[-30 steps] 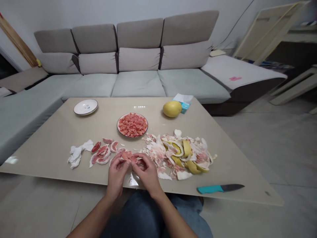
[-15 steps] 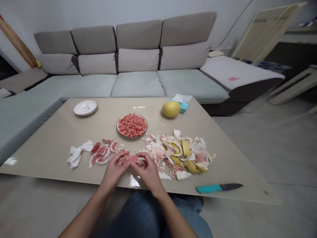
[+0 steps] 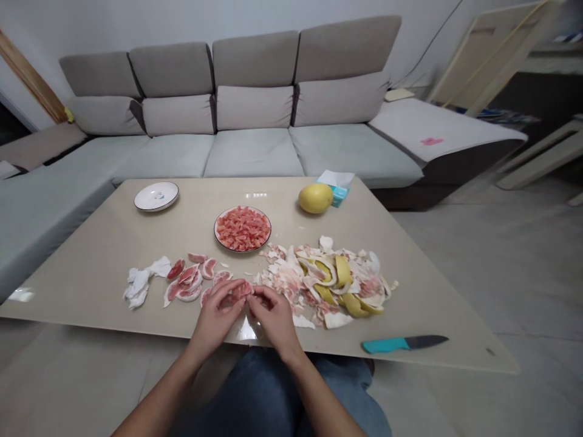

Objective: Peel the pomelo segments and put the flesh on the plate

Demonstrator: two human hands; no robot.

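Observation:
My left hand and my right hand meet at the near edge of the beige table. Between their fingertips they hold a pink pomelo segment, partly hidden by my fingers. Just left of my hands lie peeled segments and membrane pieces, with crumpled white tissue beyond them. Right of my right hand spreads a heap of pith and yellow rind. Farther ahead, a round plate holds pink pomelo pulp.
A whole yellow pomelo and a tissue box stand at the table's far side. A white plate sits far left. A teal-handled knife lies near the front right edge. A grey sofa runs behind the table.
My hands have moved closer together, and their fingers now cover more of the pomelo segment. The view has shifted slightly.

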